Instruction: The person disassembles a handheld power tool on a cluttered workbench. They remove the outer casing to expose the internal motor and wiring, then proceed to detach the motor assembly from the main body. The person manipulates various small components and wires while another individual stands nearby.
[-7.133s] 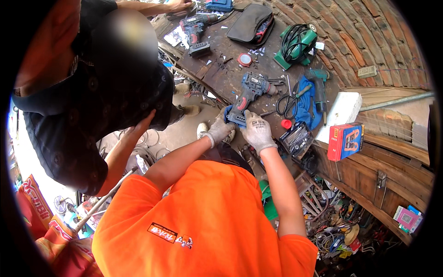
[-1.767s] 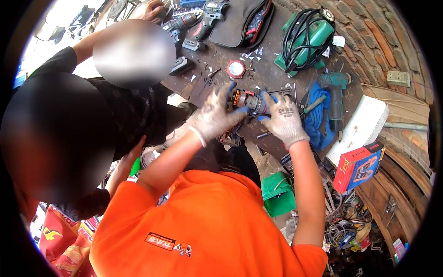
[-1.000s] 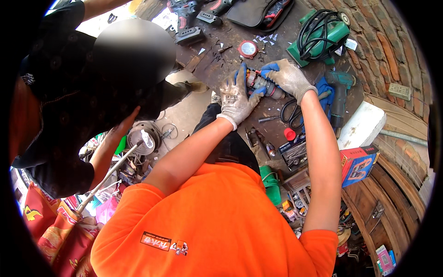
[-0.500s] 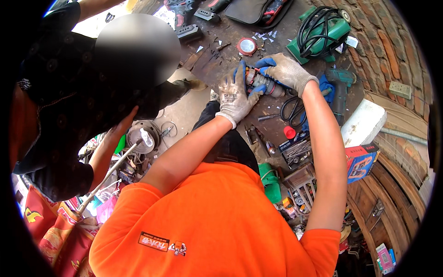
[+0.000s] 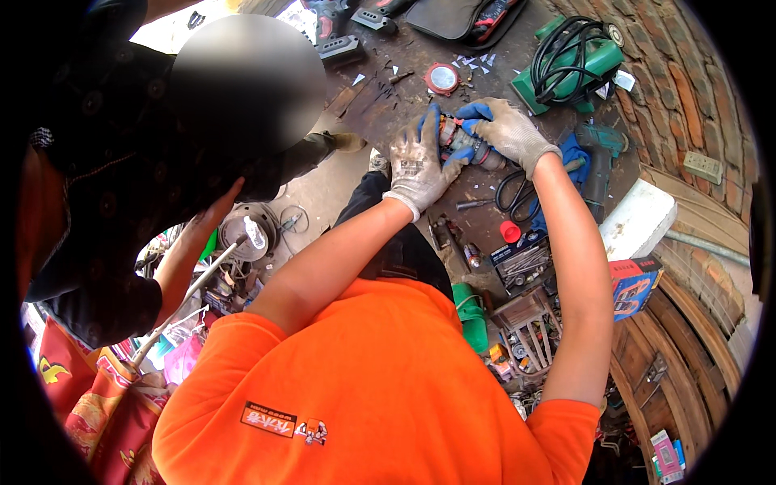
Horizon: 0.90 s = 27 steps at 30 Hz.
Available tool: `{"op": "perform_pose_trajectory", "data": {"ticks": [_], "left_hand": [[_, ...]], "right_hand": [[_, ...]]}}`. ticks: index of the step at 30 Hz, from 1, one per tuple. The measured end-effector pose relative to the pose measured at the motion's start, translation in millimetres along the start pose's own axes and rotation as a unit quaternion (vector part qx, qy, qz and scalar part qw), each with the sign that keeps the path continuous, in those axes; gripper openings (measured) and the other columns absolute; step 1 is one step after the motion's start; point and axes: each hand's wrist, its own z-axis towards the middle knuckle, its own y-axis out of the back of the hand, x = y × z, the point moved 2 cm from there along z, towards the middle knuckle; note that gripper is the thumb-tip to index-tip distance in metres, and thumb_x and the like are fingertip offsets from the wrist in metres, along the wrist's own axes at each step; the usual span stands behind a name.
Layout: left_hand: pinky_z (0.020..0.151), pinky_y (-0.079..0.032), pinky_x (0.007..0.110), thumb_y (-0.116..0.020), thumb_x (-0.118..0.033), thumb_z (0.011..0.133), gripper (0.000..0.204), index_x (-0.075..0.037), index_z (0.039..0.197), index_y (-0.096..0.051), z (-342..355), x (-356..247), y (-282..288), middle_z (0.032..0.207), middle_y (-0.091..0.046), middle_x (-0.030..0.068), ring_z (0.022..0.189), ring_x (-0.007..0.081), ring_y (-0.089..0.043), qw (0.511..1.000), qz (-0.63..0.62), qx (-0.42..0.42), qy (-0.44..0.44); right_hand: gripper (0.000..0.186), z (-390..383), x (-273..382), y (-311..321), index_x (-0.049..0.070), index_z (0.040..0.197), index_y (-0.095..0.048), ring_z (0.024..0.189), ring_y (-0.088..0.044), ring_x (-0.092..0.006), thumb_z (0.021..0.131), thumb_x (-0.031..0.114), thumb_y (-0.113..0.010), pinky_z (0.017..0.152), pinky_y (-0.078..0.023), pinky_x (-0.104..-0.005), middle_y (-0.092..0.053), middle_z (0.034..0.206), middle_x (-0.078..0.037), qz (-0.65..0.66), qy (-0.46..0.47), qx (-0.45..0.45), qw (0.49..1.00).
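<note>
On the worn dark workbench (image 5: 380, 105), both my hands in grey work gloves with blue fingers are on a partly opened power tool (image 5: 480, 151) with red and metallic grey parts. My left hand (image 5: 416, 166) grips it from the left, thumb along the near side and fingers over the far side. My right hand (image 5: 511, 134) is closed at its upper right, fingertips bent against the red part. Whether a small piece sits between those fingertips is hidden. A round red-rimmed cap (image 5: 442, 78) and scattered screws lie just beyond.
A green corded tool (image 5: 578, 69) and a teal power tool (image 5: 600, 158) lie to the right, by a brick wall. Nearer are a red cap (image 5: 509, 232) and a bit set (image 5: 524, 263). Cordless tools (image 5: 339, 44) lie at the far left. Another person (image 5: 153, 162) is close on my left.
The view has shifted slightly, moving the bench items right in the picture. My right fingers have moved a little over the tool's red part; my left hand keeps its grip.
</note>
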Motion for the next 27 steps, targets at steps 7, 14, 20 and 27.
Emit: {"op": "perform_pose_trajectory", "data": {"ticks": [7,14,20,27], "left_hand": [[0.107,-0.034,0.054,-0.075,-0.047,0.082,0.094,-0.001,0.152,-0.032,1.1,-1.0,1.1,0.136,-0.048,0.025,0.124,0.0438,-0.045,1.0,0.005,-0.001,-0.001],[0.107,-0.034,0.054,-0.076,-0.047,0.082,0.093,-0.001,0.151,-0.034,-0.1,1.1,-0.4,0.135,-0.049,0.025,0.123,0.0435,-0.046,1.0,0.008,0.001,-0.003],[0.108,-0.035,0.051,-0.076,-0.04,0.083,0.089,-0.002,0.151,-0.035,1.7,0.0,1.6,0.136,-0.05,0.0233,0.124,0.0414,-0.047,1.0,-0.009,0.008,0.002],[0.102,-0.046,0.031,-0.06,-0.024,0.101,0.053,-0.002,0.147,-0.044,10.4,40.2,35.7,0.131,-0.06,0.0127,0.113,0.0197,-0.059,0.957,-0.262,0.07,0.102]], "right_hand": [[0.036,4.4,-3.2,7.0,0.003,0.119,-0.069,0.103,-0.068,-0.0274,0.086,0.017,-0.065,0.094,-0.05,-0.036,-0.072,0.112,-0.017,-0.008,0.023,0.041,0.999],[0.051,12.2,-12.5,-4.4,0.003,0.125,-0.065,0.106,-0.068,-0.0338,0.081,0.026,-0.073,0.094,-0.051,-0.0389,-0.069,0.117,-0.022,0.004,-0.036,-0.045,0.998],[0.048,-3.0,-4.6,-1.6,0.001,0.124,-0.064,0.101,-0.069,-0.028,0.084,0.027,-0.071,0.091,-0.052,-0.037,-0.071,0.111,-0.017,0.011,-0.034,-0.106,0.994],[0.046,-79.8,-9.8,5.1,-0.003,0.122,-0.064,0.082,-0.061,-0.0121,0.09,0.03,-0.07,0.078,-0.052,-0.0276,-0.071,0.101,-0.008,0.224,0.002,-0.232,0.947]]}}
